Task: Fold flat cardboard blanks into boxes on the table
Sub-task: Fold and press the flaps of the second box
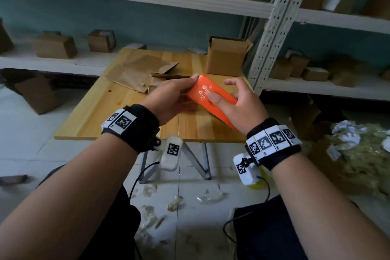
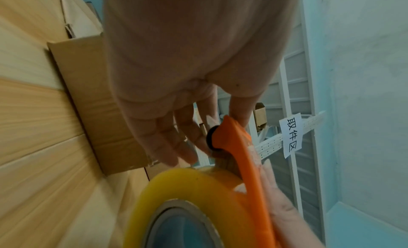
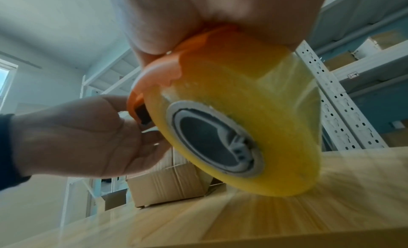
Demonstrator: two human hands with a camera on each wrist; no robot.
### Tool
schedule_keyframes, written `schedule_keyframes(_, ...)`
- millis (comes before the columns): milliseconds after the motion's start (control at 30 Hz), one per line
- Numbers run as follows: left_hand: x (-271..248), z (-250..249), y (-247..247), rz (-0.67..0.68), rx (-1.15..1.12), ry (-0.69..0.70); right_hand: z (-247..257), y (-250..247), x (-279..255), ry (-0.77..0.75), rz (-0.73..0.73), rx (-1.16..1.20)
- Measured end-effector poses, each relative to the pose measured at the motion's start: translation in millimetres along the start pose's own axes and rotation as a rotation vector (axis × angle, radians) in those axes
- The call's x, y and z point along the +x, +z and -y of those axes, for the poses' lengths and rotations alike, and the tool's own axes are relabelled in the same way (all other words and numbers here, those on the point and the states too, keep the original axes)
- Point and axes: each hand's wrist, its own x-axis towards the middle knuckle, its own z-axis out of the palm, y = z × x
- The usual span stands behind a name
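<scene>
An orange tape dispenser (image 1: 211,95) with a yellow tape roll (image 3: 253,112) is held above the wooden table (image 1: 105,116). My right hand (image 1: 242,101) grips the dispenser over its top, thumb lying on the orange face. My left hand (image 1: 175,95) pinches the dispenser's front end (image 2: 238,147) by the black roller, thumb on one side and fingers on the other. Flat cardboard blanks (image 1: 137,69) lie on the table's far left. An open-topped folded box (image 1: 225,57) stands at the far right corner; it also shows as the box (image 3: 167,185) behind the roll.
White metal shelving (image 1: 274,27) with several brown boxes runs behind and to the right of the table. A heap of crumpled packing material (image 1: 358,154) lies on the floor at right. Scraps of tape litter the tiles under the table.
</scene>
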Motion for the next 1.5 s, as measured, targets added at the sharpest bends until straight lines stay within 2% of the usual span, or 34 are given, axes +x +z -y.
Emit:
schedule_keyframes(233, -4, 5, -10, 0.012, -0.183, -0.083, 3, 3, -1, -0.068, 0.052, 0.072)
schedule_keyframes(400, -3, 8, -17, -0.018, -0.031, -0.026, 4, 3, -2, -0.102, 0.096, 0.107)
schedule_keyframes(633, -5, 13, -22, -0.053, 0.005, 0.074, 2, 0, 1, -0.113, 0.112, 0.098)
schedule_keyframes(900, -8, 16, -17, -0.094, 0.074, 0.076, -3, -9, 3, -0.115, 0.132, -0.007)
schedule_keyframes(1000, -10, 16, -16, -0.115, 0.062, 0.060, -3, -9, 1, -0.128, 0.142, -0.021)
schedule_keyframes(1200, -17, 13, -15, -0.070, -0.027, 0.028, -11, -14, -1, -0.121, 0.160, -0.018)
schedule_keyframes(1333, -21, 1, -36, -0.082, -0.113, 0.050, -22, -25, -2, -0.104, 0.146, -0.026)
schedule_keyframes(1500, -30, -13, -63, -0.146, -0.074, 0.114, -41, -43, -2, -0.051, 0.119, 0.008)
